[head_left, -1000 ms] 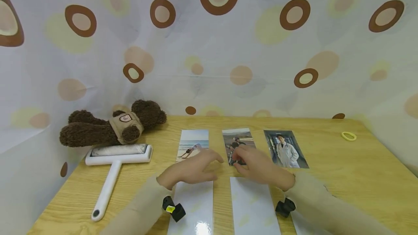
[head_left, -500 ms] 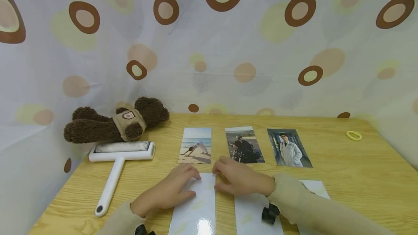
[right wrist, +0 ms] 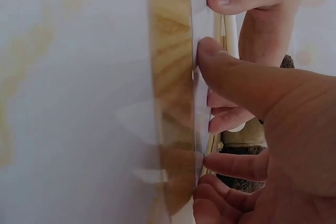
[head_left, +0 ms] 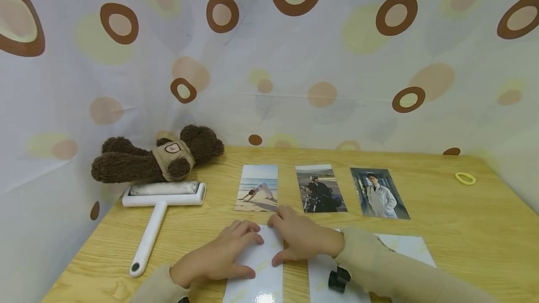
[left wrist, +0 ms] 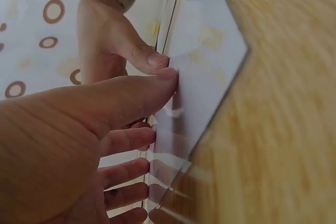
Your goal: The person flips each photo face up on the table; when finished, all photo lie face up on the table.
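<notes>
Wooden desk (head_left: 459, 237) meets a dotted curtain (head_left: 244, 55) at 12 o'clock. Of 3 white cards, the leftmost white card (head_left: 263, 268) lies between the 2 hands: left hand (head_left: 219, 258) and right hand (head_left: 301, 235), each grip wide, thumb apart from loosely bent fingers, fingertips at its surface. From there, 3 photos (head_left: 321, 189) run from 12 to 2 o'clock; 1 plush bear (head_left: 157, 157) and 1 lint roller (head_left: 153, 219) lie near 10. Only the head view shows the photos and 1 yellow ring (head_left: 465, 179), past 2 o'clock; the left wrist view adds finger reflections.
</notes>
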Tool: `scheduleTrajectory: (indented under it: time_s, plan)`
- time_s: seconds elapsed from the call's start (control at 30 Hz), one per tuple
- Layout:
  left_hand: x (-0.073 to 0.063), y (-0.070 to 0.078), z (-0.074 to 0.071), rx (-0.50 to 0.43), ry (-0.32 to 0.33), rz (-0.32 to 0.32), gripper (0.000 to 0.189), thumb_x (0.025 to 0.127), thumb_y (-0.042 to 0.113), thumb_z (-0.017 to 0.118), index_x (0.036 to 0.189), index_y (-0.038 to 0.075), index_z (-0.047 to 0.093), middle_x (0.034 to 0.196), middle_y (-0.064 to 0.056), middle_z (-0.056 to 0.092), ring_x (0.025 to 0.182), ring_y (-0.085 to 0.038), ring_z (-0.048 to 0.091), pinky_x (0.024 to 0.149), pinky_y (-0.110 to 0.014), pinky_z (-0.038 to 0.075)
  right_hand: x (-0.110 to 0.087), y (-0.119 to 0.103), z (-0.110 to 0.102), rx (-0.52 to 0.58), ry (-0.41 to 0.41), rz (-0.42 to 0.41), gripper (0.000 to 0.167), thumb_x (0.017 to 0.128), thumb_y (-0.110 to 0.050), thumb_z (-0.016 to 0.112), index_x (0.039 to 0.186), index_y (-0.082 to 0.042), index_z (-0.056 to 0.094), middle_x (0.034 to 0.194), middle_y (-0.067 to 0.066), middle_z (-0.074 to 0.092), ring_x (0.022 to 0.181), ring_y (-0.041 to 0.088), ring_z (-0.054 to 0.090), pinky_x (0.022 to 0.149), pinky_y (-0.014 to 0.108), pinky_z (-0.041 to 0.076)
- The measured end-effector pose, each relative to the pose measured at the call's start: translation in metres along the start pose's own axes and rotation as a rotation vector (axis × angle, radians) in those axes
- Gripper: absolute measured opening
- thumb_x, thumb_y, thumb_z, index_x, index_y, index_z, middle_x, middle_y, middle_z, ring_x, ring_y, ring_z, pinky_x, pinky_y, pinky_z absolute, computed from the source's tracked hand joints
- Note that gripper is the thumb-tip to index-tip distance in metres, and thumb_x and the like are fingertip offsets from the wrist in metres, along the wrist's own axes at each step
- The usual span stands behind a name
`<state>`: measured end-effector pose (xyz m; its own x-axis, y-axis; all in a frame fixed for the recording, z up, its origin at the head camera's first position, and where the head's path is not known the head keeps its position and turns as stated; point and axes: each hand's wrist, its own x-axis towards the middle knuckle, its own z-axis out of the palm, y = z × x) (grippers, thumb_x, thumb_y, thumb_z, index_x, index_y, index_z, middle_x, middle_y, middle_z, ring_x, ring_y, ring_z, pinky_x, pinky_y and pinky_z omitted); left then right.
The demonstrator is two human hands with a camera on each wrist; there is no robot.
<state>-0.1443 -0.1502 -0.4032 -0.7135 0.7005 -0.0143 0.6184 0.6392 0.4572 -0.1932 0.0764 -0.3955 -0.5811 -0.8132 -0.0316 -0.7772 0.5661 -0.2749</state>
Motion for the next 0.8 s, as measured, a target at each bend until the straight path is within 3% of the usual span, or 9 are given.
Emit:
scheduleTrajectory:
  time_s: [0.33,0.47,0.57,0.7,0.8]
  plan:
    - [0.0,-0.001,0.002,0.021,0.016,-0.003,0.049,0.082,0.034,0.075,0.122,0.013,0.055,0.138,-0.006,0.042,0.12,-0.02,0.039,0.1,-0.044,0.038,0.019,-0.002,-0.007,0.007,-0.101,0.106,0.074,0.06,-0.051,0.087,0.107,-0.007,0.051,0.095,0.002,0.044,0.087,0.016,0.038,0.071,0.026,0.039]
    - [0.002,0.001,0.005,0.014,0.032,-0.049,0.056,0.079,0.033,0.078,0.125,0.011,0.054,0.142,-0.013,0.037,0.127,-0.027,0.037,0.103,-0.051,0.036,0.022,0.001,-0.007,0.043,-0.124,0.103,0.072,0.06,-0.047,0.089,0.105,-0.008,0.049,0.093,0.002,0.044,0.087,0.015,0.039,0.071,0.026,0.039]
    - [0.001,0.005,0.005,0.001,0.091,-0.138,0.072,0.072,0.033,0.083,0.13,0.006,0.05,0.142,-0.02,0.035,0.129,-0.036,0.036,0.103,-0.056,0.036,0.022,0.003,-0.007,0.067,-0.132,0.105,0.072,0.06,-0.046,0.09,0.105,-0.008,0.049,0.095,0.001,0.047,0.089,0.014,0.041,0.075,0.026,0.041]
    - [0.0,0.009,-0.001,-0.093,0.222,-0.315,0.09,0.063,0.026,0.09,0.132,-0.004,0.042,0.119,-0.021,0.048,0.105,-0.032,0.051,0.088,-0.048,0.047,0.023,0.004,-0.005,0.109,-0.103,0.104,0.071,0.059,-0.044,0.09,0.105,-0.01,0.048,0.095,-0.001,0.046,0.092,0.015,0.04,0.078,0.026,0.04]
    - [-0.001,0.007,-0.007,-0.272,0.266,-0.363,0.087,0.067,0.016,0.088,0.132,-0.01,0.037,0.091,-0.011,0.057,0.076,-0.02,0.055,0.065,-0.033,0.049,0.021,0.003,-0.005,0.126,-0.066,0.091,0.072,0.057,-0.042,0.092,0.104,-0.011,0.047,0.093,-0.001,0.043,0.091,0.016,0.038,0.076,0.025,0.038]
